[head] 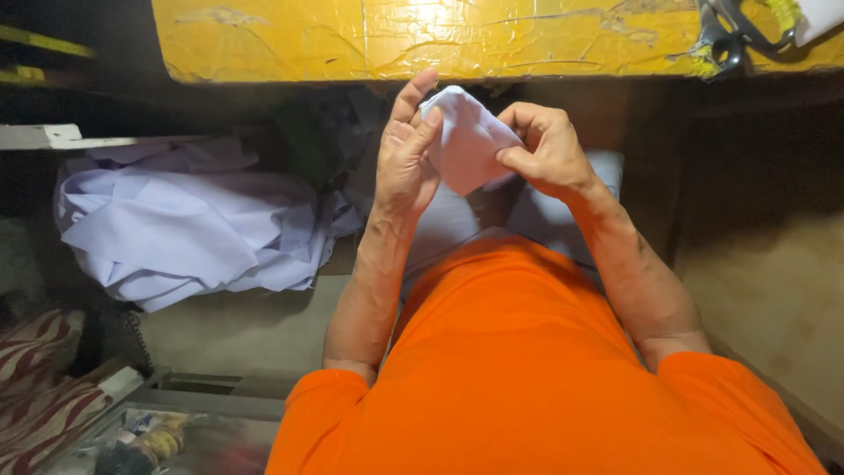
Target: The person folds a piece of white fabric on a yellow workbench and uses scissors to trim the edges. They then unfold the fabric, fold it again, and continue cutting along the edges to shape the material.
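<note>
Both my hands are raised in front of my chest around a small piece of pale lilac cloth (pixel 466 141). My left hand (pixel 406 158) holds its left side, fingers stretched upward with the thumb pressed on the fabric. Pinching the cloth's right edge between thumb and curled fingers is my right hand (pixel 547 151). The cloth bulges between the two hands, and its lower tip points down. I wear an orange shirt (pixel 519 369), and more pale cloth lies across my lap (pixel 536 215).
A yellow worktable edge (pixel 440 40) runs across the top, with scissors (pixel 734 35) at its right end. A heap of pale lilac fabric (pixel 193 224) lies to the left. Striped red-and-white cloth (pixel 40 369) and a tray of small items (pixel 158 440) are at lower left.
</note>
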